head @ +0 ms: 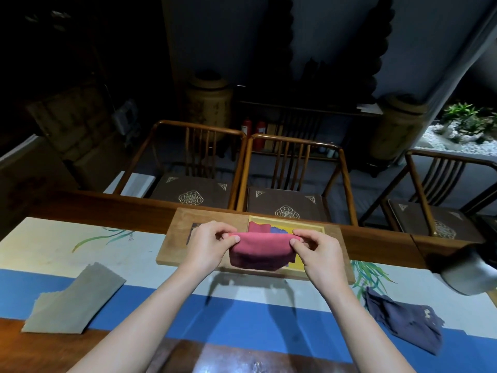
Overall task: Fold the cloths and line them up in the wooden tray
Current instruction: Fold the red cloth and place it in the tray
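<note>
A folded red cloth hangs between my two hands just above the wooden tray. My left hand pinches its left top corner and my right hand pinches its right top corner. Behind it, inside the tray's yellow-lined recess, lie another red cloth and a blue cloth, both partly hidden. A grey cloth lies flat on the table runner at the left. A dark blue cloth lies crumpled on the runner at the right.
The tray sits at the far edge of the wooden table, on a cream and blue runner. A dark rounded object stands at the right edge. Three wooden chairs stand behind the table.
</note>
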